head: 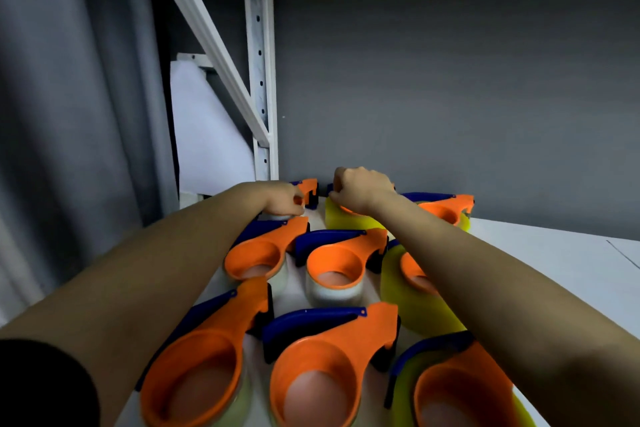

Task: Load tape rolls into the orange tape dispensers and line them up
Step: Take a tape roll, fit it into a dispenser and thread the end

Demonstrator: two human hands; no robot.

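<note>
Several orange tape dispensers with blue handles stand in rows on a white table (554,253). Some carry clear tape rolls (332,291), others yellow rolls (415,308). My left hand (282,199) lies over the far-left dispenser (309,188) with its fingers curled down around it, above its clear roll. My right hand (360,189) grips the top of the far-middle dispenser on a yellow roll (341,218); the hand hides most of that dispenser. Another loaded dispenser (446,206) stands just right of it.
A dark grey wall runs close behind the back row. A white metal shelf upright (259,80) and diagonal brace stand at the table's far-left corner, with a grey curtain at the left. The white tabletop stretches away to the right.
</note>
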